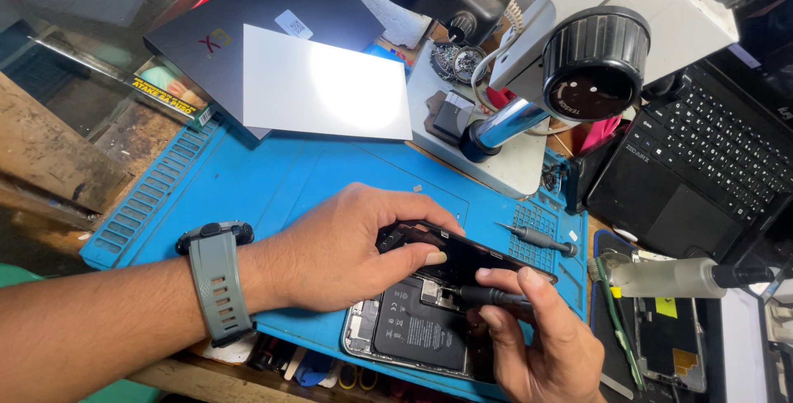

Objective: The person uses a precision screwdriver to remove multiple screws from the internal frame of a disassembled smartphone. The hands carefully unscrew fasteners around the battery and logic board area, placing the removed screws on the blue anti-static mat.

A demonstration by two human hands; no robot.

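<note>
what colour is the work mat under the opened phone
Bright blue; the mat shows best in the head view, lying under the opened phone and both hands.

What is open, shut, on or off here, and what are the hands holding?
Phone: opened, insides showing, lying on blue mat.
Screen: lifted off, tilted up, held by left hand.
Screwdriver: held by right hand, tip inside phone.
Spare screwdriver: lying on mat, untouched.
Laptop: open, screen out of view.
Grey laptop: shut, white sheet on it.
Watch: strapped on left wrist.
</note>
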